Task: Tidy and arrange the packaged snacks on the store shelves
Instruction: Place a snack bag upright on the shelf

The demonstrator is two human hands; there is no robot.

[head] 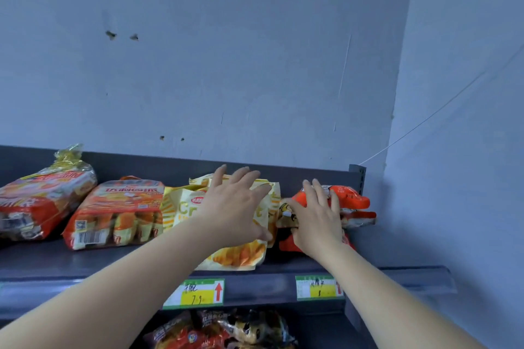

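On the top grey shelf (85, 261) lies a row of snack bags. My left hand (232, 207) is spread flat, fingers straight, over a yellow croissant bag (181, 207) in the middle. My right hand (317, 212) lies with straight fingers on a stack of orange-red packs (354, 198) at the shelf's right end; its thumb is hidden. Left of the yellow bag sits an orange bread pack (119, 212), and further left a clear red-and-orange bread bag (42, 201) tied at the top.
A bare blue-grey wall (226, 65) rises behind the shelf, with a corner at the right. Two price labels (195, 292) hang on the shelf's front rail. More snack bags (221, 331) lie on the shelf below. A shelf upright (357, 176) stands at the back right.
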